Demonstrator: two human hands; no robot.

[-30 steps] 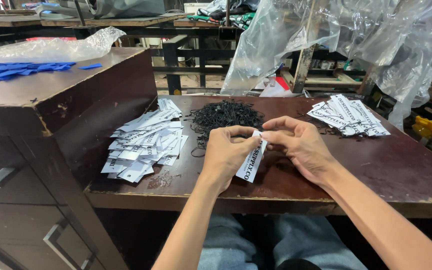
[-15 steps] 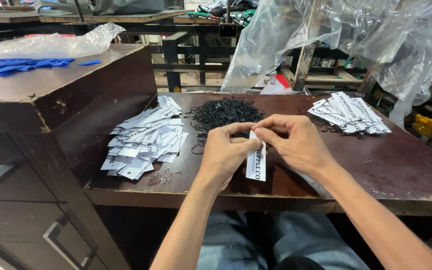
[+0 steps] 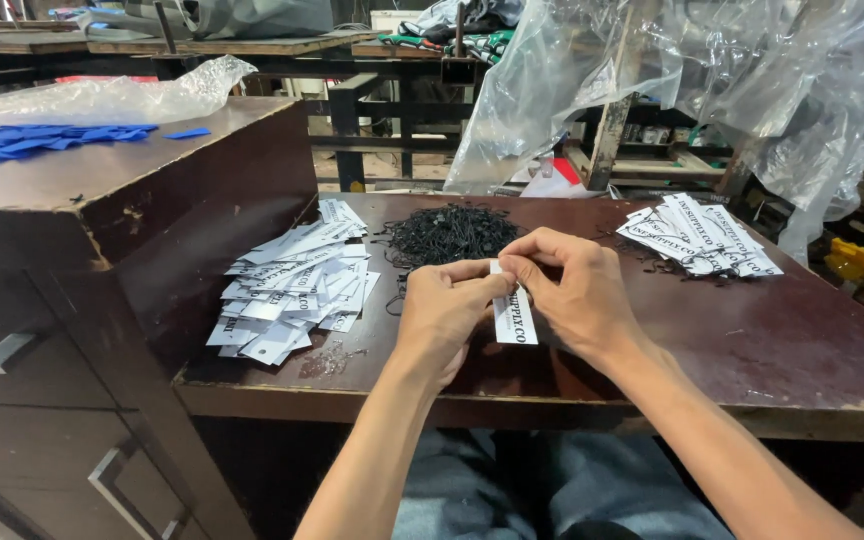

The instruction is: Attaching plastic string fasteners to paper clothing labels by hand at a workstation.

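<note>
tag (image 3: 514, 318) has swung from slanted to upright, long axis vertical, hanging below both hands; left hand (image 3: 444, 312) and right hand (image 3: 574, 290) pinch its top edge together.

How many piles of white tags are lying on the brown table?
2. One pile of white tags lies at the table's left; the other pile lies at the far right. One single tag is in both hands.

Brown table (image 3: 802, 340): tags (image 3: 292, 285), black strings (image 3: 447, 232)
</note>
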